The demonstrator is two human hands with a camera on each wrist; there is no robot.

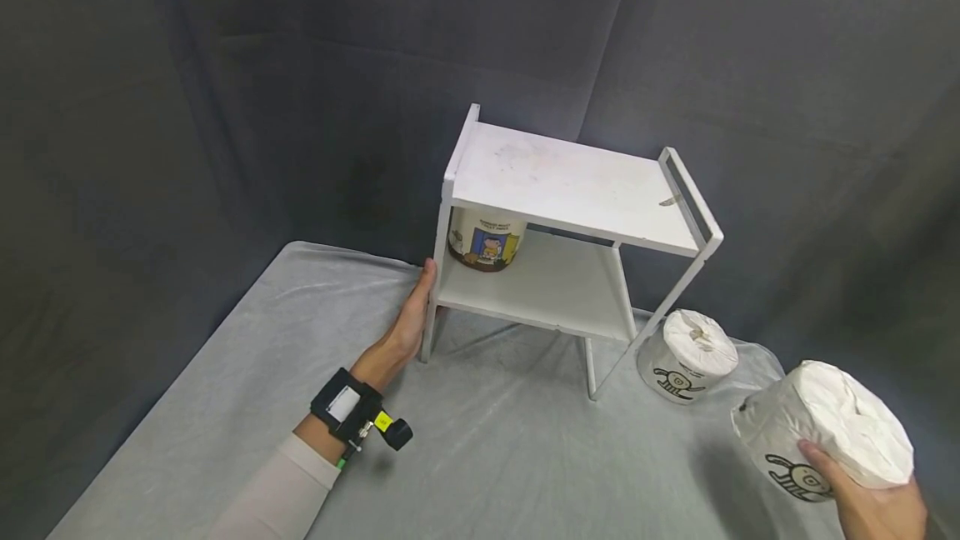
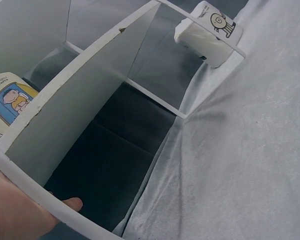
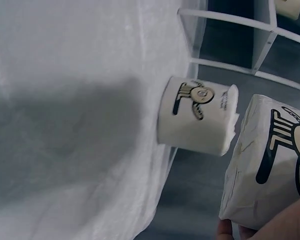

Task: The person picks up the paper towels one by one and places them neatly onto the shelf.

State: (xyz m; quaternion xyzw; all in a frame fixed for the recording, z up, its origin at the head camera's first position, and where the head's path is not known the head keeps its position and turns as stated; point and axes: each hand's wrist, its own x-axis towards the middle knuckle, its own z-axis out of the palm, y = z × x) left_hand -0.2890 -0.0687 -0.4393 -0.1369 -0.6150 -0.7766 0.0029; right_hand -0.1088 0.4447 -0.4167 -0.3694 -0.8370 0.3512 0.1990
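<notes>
Three paper-wrapped toilet rolls are in sight. From the head view, the right hand grips one — the held roll — out at the right, its thumb across the printed side. The standing roll rests on the cloth-covered tabletop just beside the right legs of a white two-tier rack. The shelved roll sits at the left end of the rack's lower shelf, and the left hand holds the left front leg.

From the left wrist, a fingertip shows past that leg; how firmly it presses I cannot tell.

From the right wrist, some fingertips show beneath the held roll, which is apart from the standing roll.

The step in hand looks like a transfer to the rack; the next move probably calls for clearing the standing roll — with the rack kept braced.
</notes>
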